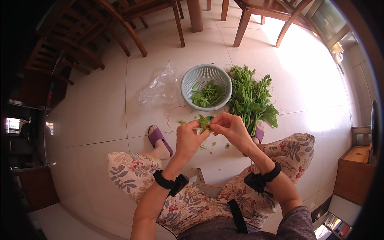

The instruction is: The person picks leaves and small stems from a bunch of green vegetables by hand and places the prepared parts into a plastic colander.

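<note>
My left hand [189, 138] grips a small green leafy sprig [205, 122] between thumb and fingers. From the other side, my right hand [230, 129] pinches the same sprig, fingertips close to the left ones. Just beyond both hands stands a grey plastic colander [206, 68], with picked leaves and stems [208, 95] lying inside. To its right, a large heap of leafy green vine shoots with curly tendrils [251, 96] rests on the floor, its cut stems pointing towards me. Small green scraps [213, 144] are scattered on the tiles beneath my hands.
A crumpled clear plastic bag [162, 88] lies left of the colander, with a thin reddish strip [172, 112] near it. My purple slippers [159, 138] flank the work area. Wooden chairs [244, 25] stand beyond, and a wooden cabinet [352, 177] is at the right.
</note>
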Action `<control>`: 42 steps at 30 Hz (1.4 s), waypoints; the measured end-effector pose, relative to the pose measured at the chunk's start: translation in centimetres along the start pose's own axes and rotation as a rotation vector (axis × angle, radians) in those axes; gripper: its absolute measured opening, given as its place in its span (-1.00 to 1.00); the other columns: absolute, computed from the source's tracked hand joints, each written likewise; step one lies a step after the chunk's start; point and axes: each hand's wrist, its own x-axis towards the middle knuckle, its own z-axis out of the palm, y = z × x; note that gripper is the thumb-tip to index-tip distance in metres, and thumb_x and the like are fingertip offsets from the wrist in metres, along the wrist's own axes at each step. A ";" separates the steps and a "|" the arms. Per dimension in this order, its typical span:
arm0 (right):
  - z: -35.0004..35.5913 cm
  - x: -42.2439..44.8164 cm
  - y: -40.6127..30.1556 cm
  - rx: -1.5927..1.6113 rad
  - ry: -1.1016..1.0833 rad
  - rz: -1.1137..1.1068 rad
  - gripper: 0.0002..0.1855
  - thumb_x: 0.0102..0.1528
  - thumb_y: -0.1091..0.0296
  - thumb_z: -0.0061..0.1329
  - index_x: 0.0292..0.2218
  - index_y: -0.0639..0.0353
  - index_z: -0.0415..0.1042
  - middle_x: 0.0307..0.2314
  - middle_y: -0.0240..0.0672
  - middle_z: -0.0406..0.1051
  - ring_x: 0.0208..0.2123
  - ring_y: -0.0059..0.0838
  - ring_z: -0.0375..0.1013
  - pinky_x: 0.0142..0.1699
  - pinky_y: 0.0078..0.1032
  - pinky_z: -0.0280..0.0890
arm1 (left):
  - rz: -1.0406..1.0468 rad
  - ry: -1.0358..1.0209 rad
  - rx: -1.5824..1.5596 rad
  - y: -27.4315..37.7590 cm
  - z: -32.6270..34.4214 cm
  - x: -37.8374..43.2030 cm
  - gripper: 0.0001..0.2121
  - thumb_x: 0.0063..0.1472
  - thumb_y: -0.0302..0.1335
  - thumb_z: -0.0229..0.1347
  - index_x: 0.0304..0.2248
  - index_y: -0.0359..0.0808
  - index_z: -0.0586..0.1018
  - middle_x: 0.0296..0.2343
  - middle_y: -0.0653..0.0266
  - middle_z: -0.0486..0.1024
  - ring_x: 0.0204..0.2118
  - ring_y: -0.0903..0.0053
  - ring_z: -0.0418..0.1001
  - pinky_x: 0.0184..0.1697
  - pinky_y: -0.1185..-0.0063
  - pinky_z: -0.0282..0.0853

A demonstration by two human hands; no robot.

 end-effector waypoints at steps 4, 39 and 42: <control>-0.2 -0.2 -0.4 0.068 -0.045 0.057 -0.84 0.06 0.41 0.08 -0.35 0.32 0.44 -0.48 -0.41 0.45 -0.43 -0.70 0.38 -0.27 -0.71 0.29 | 0.083 0.062 -0.062 -0.9 0.5 -0.1 -0.86 -0.04 -0.52 0.15 -0.42 -0.30 0.63 -0.70 0.36 0.43 -0.76 0.80 0.12 -0.70 0.66 0.05; -1.6 0.2 -1.8 0.005 -0.076 0.026 -0.86 -0.02 0.59 0.07 -0.36 0.27 0.41 -0.44 -0.42 0.47 -0.38 -0.69 0.46 -0.23 -0.71 0.35 | 0.147 -0.134 -0.125 0.7 -1.0 0.2 -0.85 0.00 -0.68 0.11 -0.38 -0.32 0.57 -0.42 0.45 0.51 -0.74 0.93 0.08 -0.70 0.78 -0.03; -1.2 0.0 -1.6 -0.097 -0.041 -0.058 -0.87 -0.05 0.59 0.05 -0.37 0.31 0.43 -0.48 -0.38 0.48 -0.40 -0.64 0.47 -0.27 -0.67 0.36 | 0.135 -0.140 -0.127 0.3 -0.7 0.1 -0.89 0.01 -0.64 0.14 -0.39 -0.34 0.56 -0.44 0.45 0.51 -0.74 0.95 0.08 -0.70 0.79 -0.03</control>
